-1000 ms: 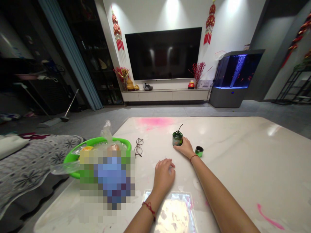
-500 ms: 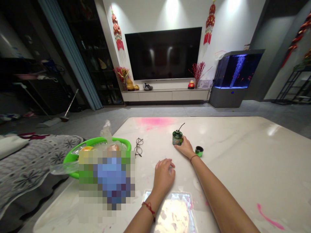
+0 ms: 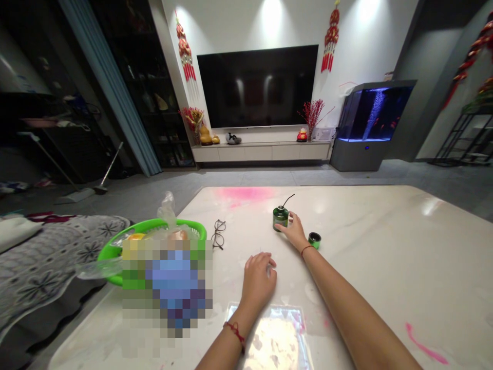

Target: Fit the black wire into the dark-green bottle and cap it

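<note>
My right hand reaches out over the white table and holds the right side of a small green bottle that has a thin black stick poking up from its neck. The bottle stands upright. Its green cap lies just right of my right wrist. My left hand rests palm down on the table nearer to me, fingers curled loosely, with nothing in it. Both wrists carry a red string.
A pair of glasses lies left of the bottle. A green basket with plastic bags stands at the table's left edge. A shiny plastic sheet lies near the front edge. Pink stains mark the tabletop.
My right hand has pushed the green bottle slightly farther away and turned it a little. The left hand has stayed where it was.
</note>
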Action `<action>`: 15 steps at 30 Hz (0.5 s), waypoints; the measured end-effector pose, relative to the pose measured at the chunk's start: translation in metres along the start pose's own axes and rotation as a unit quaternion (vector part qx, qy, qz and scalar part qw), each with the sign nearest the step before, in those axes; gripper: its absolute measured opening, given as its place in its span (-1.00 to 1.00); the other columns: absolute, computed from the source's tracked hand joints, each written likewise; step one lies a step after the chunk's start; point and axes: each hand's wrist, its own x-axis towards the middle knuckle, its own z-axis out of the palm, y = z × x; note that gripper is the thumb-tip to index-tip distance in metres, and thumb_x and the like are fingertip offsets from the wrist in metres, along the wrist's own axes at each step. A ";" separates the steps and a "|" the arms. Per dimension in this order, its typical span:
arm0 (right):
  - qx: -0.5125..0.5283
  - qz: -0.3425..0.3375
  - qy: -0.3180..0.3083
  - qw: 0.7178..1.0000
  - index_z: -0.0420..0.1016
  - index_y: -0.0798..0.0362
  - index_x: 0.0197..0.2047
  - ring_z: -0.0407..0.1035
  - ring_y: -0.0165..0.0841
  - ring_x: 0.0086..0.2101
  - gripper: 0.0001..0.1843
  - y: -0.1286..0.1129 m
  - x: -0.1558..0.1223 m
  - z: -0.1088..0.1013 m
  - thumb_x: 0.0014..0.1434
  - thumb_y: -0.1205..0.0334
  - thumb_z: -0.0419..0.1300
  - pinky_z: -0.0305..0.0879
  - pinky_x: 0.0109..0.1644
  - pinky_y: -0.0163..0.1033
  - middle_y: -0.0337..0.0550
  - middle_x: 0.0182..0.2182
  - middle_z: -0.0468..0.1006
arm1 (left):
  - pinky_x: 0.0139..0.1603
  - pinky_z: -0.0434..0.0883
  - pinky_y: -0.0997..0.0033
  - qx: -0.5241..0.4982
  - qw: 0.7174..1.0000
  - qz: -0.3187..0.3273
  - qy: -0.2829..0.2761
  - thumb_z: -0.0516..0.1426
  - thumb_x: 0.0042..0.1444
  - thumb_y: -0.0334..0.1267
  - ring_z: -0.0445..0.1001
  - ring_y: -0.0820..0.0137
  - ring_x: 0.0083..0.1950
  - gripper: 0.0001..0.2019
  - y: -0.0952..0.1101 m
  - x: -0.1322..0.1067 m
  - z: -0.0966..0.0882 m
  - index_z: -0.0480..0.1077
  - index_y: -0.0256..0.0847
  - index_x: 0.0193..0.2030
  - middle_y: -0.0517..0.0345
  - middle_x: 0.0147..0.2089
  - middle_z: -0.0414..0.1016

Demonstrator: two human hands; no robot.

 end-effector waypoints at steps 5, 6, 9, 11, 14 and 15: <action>0.024 -0.038 0.123 0.991 0.34 0.14 -0.05 0.34 -0.27 -0.15 -0.46 -0.018 0.000 0.000 -0.08 0.04 0.24 0.24 -0.02 -0.18 0.01 -0.13 0.42 | 0.26 0.03 0.13 0.001 1.000 0.004 0.002 0.00 -0.10 -0.51 0.33 0.32 0.08 -0.77 0.000 0.000 -0.001 0.37 -0.15 -0.36 0.13 -0.04 0.46; 0.022 -0.040 0.135 0.990 0.35 0.14 -0.06 0.34 -0.27 -0.16 -0.48 -0.021 0.000 0.000 -0.07 0.04 0.23 0.24 -0.03 -0.19 0.00 -0.13 0.42 | 0.26 0.03 0.13 0.001 1.000 0.005 0.002 0.00 -0.09 -0.51 0.33 0.32 0.08 -0.77 0.000 -0.001 0.000 0.36 -0.15 -0.35 0.13 -0.04 0.46; 0.019 -0.043 0.135 0.990 0.38 0.13 -0.08 0.34 -0.29 -0.18 -0.53 -0.027 0.002 -0.001 -0.05 0.07 0.22 0.24 -0.04 -0.21 -0.03 -0.16 0.43 | 0.25 0.03 0.14 0.006 1.000 0.010 0.002 -0.01 -0.08 -0.50 0.32 0.33 0.08 -0.78 -0.001 -0.001 0.000 0.36 -0.15 -0.35 0.13 -0.05 0.45; 0.011 -0.044 0.121 0.992 0.40 0.11 -0.11 0.34 -0.29 -0.18 -0.57 -0.028 0.003 -0.002 -0.04 0.08 0.22 0.23 -0.02 -0.21 -0.05 -0.17 0.43 | 0.25 0.04 0.14 0.011 1.000 0.014 0.004 -0.01 -0.07 -0.50 0.32 0.33 0.07 -0.78 -0.001 -0.001 0.001 0.36 -0.15 -0.34 0.13 -0.05 0.45; -0.001 -0.042 0.111 0.993 0.42 0.10 -0.12 0.33 -0.28 -0.17 -0.57 -0.029 0.003 -0.006 -0.06 0.07 0.23 0.22 -0.01 -0.20 -0.04 -0.17 0.42 | 0.24 0.04 0.14 0.015 1.000 0.018 0.006 -0.01 -0.06 -0.50 0.32 0.33 0.07 -0.79 -0.002 -0.001 0.002 0.35 -0.15 -0.34 0.13 -0.05 0.45; -0.003 -0.042 0.111 0.993 0.42 0.11 -0.12 0.33 -0.27 -0.17 -0.55 -0.029 0.004 -0.008 -0.07 0.06 0.24 0.22 -0.01 -0.20 -0.03 -0.17 0.42 | 0.24 0.04 0.15 0.016 1.000 0.019 0.005 -0.01 -0.06 -0.50 0.32 0.33 0.07 -0.79 -0.002 -0.001 0.002 0.35 -0.15 -0.34 0.13 -0.05 0.45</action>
